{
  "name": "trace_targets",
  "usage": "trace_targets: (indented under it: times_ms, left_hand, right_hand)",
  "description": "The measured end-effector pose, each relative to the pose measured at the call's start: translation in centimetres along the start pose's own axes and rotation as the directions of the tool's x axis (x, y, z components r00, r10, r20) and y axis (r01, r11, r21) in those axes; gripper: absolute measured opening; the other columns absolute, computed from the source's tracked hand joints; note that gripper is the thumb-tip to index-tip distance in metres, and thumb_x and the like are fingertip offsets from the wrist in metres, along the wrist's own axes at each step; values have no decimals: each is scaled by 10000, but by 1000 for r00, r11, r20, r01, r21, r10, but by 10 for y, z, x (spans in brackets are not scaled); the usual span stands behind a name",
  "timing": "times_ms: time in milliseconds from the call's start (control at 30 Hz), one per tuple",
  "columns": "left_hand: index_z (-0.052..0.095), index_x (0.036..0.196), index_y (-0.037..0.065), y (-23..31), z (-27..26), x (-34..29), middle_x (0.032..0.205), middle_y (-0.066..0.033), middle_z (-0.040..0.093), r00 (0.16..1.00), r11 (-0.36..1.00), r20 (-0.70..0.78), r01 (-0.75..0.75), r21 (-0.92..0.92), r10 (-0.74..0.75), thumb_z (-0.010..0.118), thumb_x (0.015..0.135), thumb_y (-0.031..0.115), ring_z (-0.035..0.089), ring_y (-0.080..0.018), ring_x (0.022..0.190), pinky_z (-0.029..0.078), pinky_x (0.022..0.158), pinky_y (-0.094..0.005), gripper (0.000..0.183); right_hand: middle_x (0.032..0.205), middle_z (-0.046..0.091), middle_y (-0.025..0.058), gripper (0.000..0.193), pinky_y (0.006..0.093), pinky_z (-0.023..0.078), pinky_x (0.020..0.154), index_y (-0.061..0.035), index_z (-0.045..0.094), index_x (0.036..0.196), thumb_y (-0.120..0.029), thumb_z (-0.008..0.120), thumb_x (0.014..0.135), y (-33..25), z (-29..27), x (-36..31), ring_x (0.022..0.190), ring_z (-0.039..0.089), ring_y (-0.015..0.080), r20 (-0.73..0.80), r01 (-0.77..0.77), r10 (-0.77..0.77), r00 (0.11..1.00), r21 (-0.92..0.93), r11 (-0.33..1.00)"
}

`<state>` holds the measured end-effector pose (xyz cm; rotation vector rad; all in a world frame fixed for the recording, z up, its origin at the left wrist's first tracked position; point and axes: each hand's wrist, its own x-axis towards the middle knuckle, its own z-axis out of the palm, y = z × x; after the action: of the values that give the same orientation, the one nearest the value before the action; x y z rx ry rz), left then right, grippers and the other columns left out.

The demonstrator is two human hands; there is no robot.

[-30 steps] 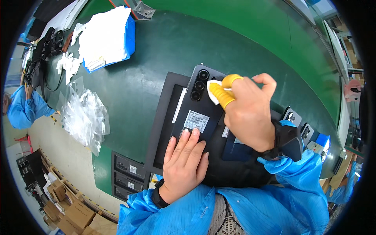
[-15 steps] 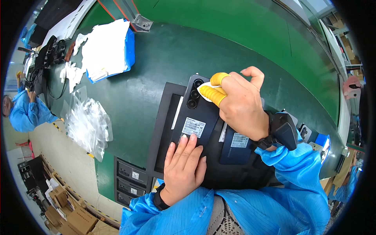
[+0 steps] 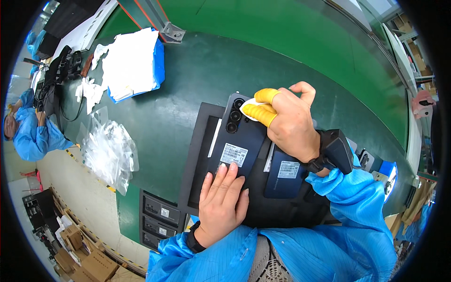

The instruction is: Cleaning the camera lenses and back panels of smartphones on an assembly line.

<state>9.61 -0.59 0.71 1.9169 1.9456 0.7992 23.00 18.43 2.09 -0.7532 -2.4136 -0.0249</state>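
Note:
A dark smartphone [image 3: 249, 141] lies back up, slightly tilted, over a black foam tray [image 3: 191, 164]. Its round camera lenses are at the far end, and a white printed label sits lower on its back. My left hand [image 3: 221, 199] rests flat on the phone's near part, fingers stretched out by the label. Yellow finger cots cover two fingers of my right hand [image 3: 293, 122]. These fingers pinch a folded white wiping cloth [image 3: 246, 105] against the phone's back beside the lenses. A second dark phone [image 3: 282, 187] with a label lies in the tray, partly under my right wrist.
A stack of white wipes [image 3: 129, 61] fills a blue box at the far left. Nearer lies a pile of clear plastic bags [image 3: 110, 152]. Black trays [image 3: 159, 216] stand below the table's left edge. A blue-and-white box [image 3: 389, 174] is at right. Another person [image 3: 35, 134] sits far left.
The whole view has shifted slightly. My right hand keeps the cloth beside the lenses, and my left hand stays on the phone; little else differs.

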Motion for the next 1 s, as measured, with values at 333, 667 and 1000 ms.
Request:
trace_targets:
  times_ms: [333, 667, 1000]
  left_hand:
    - [685, 1034, 48, 0, 1, 0, 1292, -165, 619, 1000, 1000, 5, -7, 14, 7, 721, 748, 94, 552, -312, 1259, 345, 1095, -459, 291]
    - [653, 1036, 14, 2, 1, 3, 1303, -200, 600, 1000, 1000, 6, -13, -13, 13, 690, 764, 67, 549, -346, 1253, 353, 1086, -468, 280]
    - [643, 1052, 7, 1, 2, 0, 1313, -204, 589, 999, 999, -14, -40, -13, 40, 668, 810, 85, 534, -347, 1264, 351, 1085, -476, 255]
  right_hand:
    - [938, 648, 6, 124, 439, 319, 866, -94, 758, 910, -120, 730, 792, -8, 4, 1, 743, 569, 155, 7, -40, 40, 999, -63, 997]
    - [908, 597, -7, 173, 445, 325, 886, -95, 752, 913, -40, 689, 762, -7, 15, 17, 792, 576, 154, 14, -23, 22, 1000, 18, 1000]
    - [878, 599, -4, 331, 394, 299, 840, -169, 765, 923, 42, 574, 755, -2, 5, 37, 861, 561, 176, -34, -126, 136, 990, 206, 970]
